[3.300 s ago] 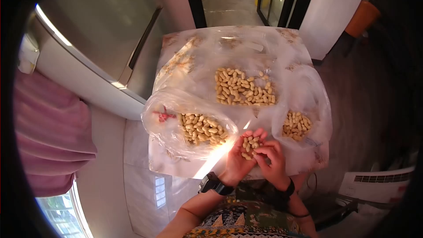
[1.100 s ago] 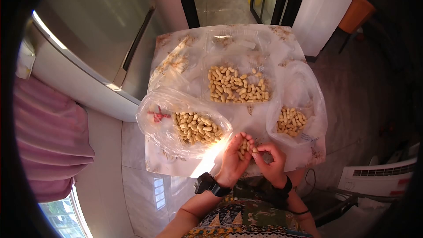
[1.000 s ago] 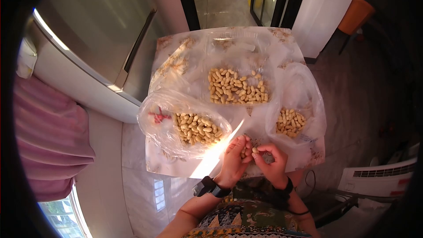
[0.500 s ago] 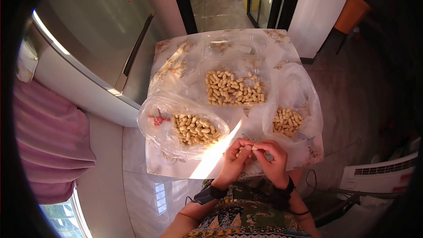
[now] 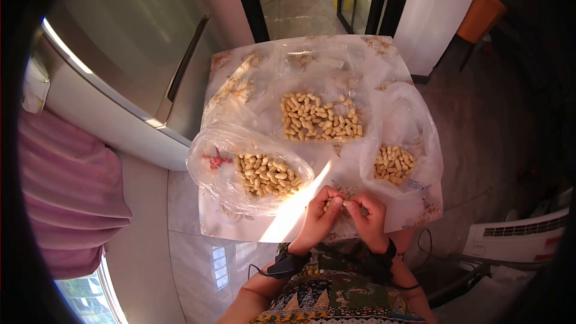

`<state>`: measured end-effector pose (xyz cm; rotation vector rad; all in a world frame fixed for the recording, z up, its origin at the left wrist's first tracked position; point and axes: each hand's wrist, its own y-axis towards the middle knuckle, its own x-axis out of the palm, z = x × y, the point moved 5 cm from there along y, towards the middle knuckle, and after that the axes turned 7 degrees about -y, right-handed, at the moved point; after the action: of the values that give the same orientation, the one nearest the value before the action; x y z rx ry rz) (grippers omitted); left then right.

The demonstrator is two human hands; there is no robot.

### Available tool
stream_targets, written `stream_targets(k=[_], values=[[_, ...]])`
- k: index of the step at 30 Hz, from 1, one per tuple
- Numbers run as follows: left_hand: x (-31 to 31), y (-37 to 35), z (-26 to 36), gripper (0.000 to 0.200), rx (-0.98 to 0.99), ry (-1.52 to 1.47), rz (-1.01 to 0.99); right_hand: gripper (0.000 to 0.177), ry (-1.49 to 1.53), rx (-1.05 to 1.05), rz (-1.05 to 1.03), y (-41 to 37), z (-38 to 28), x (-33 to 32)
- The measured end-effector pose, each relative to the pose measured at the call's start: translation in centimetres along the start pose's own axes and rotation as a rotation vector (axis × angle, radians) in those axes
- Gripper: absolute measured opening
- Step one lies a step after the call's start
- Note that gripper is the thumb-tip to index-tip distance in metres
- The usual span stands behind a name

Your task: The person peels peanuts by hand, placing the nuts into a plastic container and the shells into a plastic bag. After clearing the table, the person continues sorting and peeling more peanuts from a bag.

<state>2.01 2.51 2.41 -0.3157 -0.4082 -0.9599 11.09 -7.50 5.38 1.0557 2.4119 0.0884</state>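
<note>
Close to the table's near edge, my left hand is closed around a peanut, mostly covered by the fingers. My right hand is pinched at the left fingertips; what lies between its own fingers is too small to make out. Left of the hands lies an open clear plastic bag of peanuts with a red tie. Beyond them, a clear plastic tray holds a spread of peanuts. To the right, another clear bag contains a smaller heap of peanuts.
An empty-looking clear container is at the far end of the flowered table. A fridge stands at left, an orange stool at far right, and a white appliance at lower right.
The view has shifted slightly. My right hand's fingers have curled in more and the pale thing seen at its fingertips now barely shows. The bags and tray look the same.
</note>
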Motion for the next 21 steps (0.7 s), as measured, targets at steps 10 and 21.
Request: stream_targets(k=[10, 21], values=[[-0.3, 0.5, -1.2, 0.018, 0.086, 0.063, 0.016, 0.011, 0.023, -0.032, 0.005, -0.1, -0.2, -0.1], [0.3, 0.2, -0.1, 0.026, -0.013, -0.022, -0.007, 0.009, 0.039, 0.015, 0.008, -0.2, -0.2, -0.3]])
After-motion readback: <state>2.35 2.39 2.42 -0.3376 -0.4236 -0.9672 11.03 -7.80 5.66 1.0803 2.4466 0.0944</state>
